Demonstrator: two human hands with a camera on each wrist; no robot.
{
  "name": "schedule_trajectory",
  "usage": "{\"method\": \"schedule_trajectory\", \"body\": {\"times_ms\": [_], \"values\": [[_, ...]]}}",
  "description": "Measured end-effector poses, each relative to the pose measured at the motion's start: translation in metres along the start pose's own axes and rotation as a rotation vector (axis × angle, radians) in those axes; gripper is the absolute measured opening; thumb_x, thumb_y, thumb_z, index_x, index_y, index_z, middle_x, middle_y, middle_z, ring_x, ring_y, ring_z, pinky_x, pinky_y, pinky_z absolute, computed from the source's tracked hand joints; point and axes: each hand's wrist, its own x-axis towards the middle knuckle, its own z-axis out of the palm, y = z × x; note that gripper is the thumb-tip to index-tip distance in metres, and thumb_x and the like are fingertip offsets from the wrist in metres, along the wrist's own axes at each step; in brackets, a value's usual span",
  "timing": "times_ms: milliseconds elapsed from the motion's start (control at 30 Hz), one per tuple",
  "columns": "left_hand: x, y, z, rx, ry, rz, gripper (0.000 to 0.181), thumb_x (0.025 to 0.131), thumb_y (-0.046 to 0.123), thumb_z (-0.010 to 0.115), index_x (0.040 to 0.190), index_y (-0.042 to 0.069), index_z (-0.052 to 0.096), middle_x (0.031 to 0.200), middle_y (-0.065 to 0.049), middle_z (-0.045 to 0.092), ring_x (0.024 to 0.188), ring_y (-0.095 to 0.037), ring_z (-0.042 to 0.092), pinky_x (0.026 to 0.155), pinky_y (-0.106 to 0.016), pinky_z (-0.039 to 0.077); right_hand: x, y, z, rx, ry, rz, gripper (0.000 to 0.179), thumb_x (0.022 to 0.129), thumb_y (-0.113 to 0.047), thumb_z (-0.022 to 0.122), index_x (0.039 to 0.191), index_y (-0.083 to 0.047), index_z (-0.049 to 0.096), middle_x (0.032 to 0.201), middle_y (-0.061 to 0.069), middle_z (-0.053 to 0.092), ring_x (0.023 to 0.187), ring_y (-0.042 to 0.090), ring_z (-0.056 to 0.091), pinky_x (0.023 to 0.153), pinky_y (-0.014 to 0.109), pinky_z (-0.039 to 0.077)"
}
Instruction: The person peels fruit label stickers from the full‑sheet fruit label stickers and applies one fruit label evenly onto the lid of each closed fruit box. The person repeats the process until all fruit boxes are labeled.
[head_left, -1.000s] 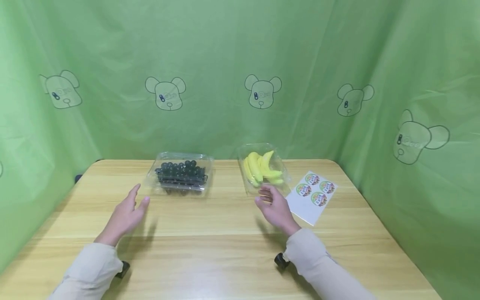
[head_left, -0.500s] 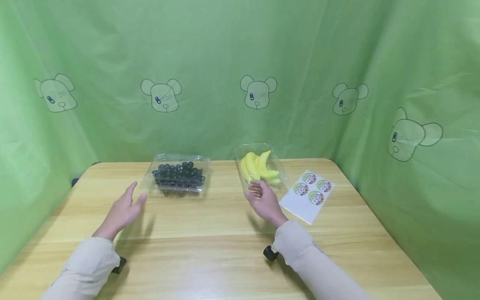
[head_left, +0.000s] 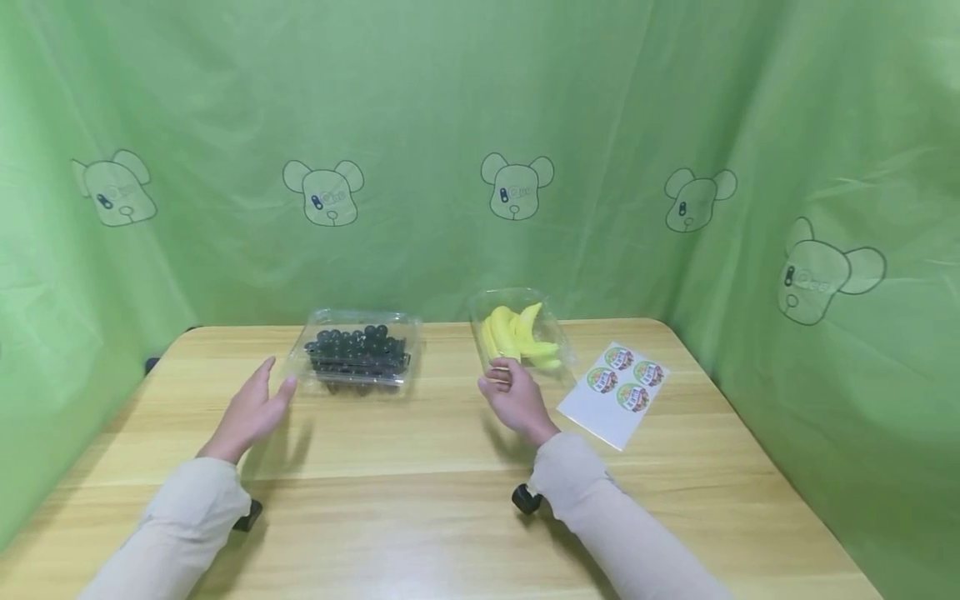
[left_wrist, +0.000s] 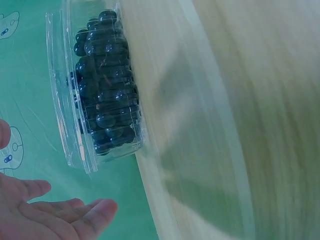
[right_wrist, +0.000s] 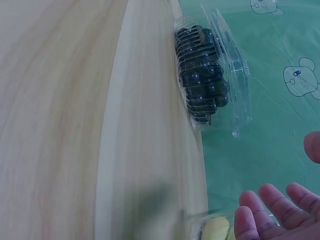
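Dark grapes fill a clear plastic clamshell box at the back left of the table. My left hand hovers just left of and in front of that box, fingers spread, holding nothing; the left wrist view shows the same hand apart from the box. A second clear box holds yellow bananas at the back middle. My right hand is in the air at its near end, fingers loosely bent with nothing in them. In the right wrist view the fingertips overlap the banana box's edge.
A white sheet bearing several round fruit stickers lies right of the banana box. The wooden table is bordered by a green curtain behind and at both sides.
My right hand has moved left and slightly away from me, across the near end of the banana box. The left hand has barely shifted. The boxes and the sticker sheet stay put.
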Motion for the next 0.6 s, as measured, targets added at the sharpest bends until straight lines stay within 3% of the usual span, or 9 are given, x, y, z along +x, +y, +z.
{"method": "schedule_trajectory", "body": {"times_ms": [600], "values": [[0.014,-0.002,0.001,-0.032,0.019,-0.032,0.074,0.104,0.042,0.029,0.15,-0.009,0.0,0.152,-0.037,0.005,0.137,-0.056,0.01,0.111,-0.066,0.01,0.015,0.002,0.02,0.012,-0.002,0.048,0.046,0.095,-0.026,0.061,0.136,-0.01,0.048,0.127,0.012,0.059,0.117,0.033,0.056,0.096,0.045,0.049]]}}
